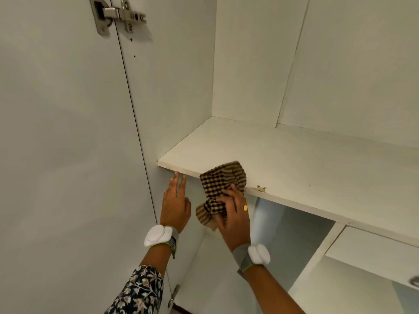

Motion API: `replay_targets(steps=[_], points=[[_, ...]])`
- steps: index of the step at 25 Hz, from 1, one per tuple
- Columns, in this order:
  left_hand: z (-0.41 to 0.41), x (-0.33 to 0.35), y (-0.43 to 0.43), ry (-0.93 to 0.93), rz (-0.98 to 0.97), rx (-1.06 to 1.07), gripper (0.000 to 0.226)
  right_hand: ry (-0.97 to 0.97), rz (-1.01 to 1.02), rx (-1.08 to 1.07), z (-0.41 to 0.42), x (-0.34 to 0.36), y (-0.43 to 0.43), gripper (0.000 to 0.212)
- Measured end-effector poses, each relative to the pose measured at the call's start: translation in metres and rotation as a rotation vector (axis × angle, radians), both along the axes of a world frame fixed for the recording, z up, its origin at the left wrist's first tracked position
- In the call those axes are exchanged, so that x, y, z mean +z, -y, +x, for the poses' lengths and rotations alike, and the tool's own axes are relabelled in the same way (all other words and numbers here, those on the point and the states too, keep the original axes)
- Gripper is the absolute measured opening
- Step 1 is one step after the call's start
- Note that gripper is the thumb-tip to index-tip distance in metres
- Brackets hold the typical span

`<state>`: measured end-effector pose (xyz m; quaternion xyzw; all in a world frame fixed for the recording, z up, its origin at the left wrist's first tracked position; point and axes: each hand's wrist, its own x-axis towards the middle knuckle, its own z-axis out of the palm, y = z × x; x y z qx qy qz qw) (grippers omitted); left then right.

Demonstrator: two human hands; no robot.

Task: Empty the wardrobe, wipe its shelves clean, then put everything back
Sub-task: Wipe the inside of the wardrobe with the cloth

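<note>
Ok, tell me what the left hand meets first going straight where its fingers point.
The left hand would meet the front edge of the white shelf almost at once; its fingertips sit just beneath it, depth unclear.

Hands: two are counted, the left hand [175, 202] and the right hand [233, 214].
Checked cloth [223, 177]: one.
Wrist sensors: two, the left sensor [157, 237] and the right sensor [258, 253].
Door hinges: two, the upper hinge [120, 15] and the lower hinge [174, 295].
Ring [245, 207]: one.

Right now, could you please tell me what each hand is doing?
Left hand: open, fingers straight, fingertips at the shelf front edge.
Right hand: grips the checked cloth against that edge.
</note>
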<state>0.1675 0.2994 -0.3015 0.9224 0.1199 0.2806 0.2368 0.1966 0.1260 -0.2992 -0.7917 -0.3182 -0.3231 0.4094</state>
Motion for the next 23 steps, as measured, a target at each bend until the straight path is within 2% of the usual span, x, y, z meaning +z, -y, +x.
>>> replay_targets(steps=[2, 6, 9, 12, 14, 17, 18, 21, 23], points=[[-0.001, -0.016, -0.006, -0.045, -0.013, 0.056, 0.063, -0.088, 0.017, 0.057, -0.002, -0.026, -0.007, 0.029], [-0.001, -0.052, -0.013, -0.101, -0.03, 0.158, 0.063, -0.408, 0.106, 0.136, 0.01, -0.058, -0.025, 0.027], [0.006, -0.074, -0.017, -0.129, 0.001, 0.239, 0.066, -0.533, 0.206, 0.179, 0.033, -0.07, -0.046, 0.027], [0.011, -0.094, -0.018, -0.141, 0.036, 0.36, 0.071, -0.672, 0.246, 0.211, 0.063, -0.083, -0.073, 0.036], [0.011, -0.109, -0.019, -0.157, 0.116, 0.426, 0.075, -0.767, 0.259, 0.255, 0.081, -0.09, -0.094, 0.049], [0.014, -0.136, -0.024, -0.161, 0.272, 0.508, 0.074, -0.758, 0.288, 0.345, 0.104, -0.105, -0.126, 0.066], [0.017, -0.143, -0.024, -0.149, 0.324, 0.544, 0.074, -0.745, 0.313, 0.373, 0.109, -0.111, -0.135, 0.063], [0.033, -0.166, -0.028, -0.019, 0.428, 0.65, 0.071, -0.651, 0.403, 0.461, 0.131, -0.129, -0.159, 0.035], [0.047, -0.191, -0.04, 0.046, 0.495, 0.702, 0.067, -0.494, 0.421, 0.522, 0.146, -0.152, -0.181, 0.034]])
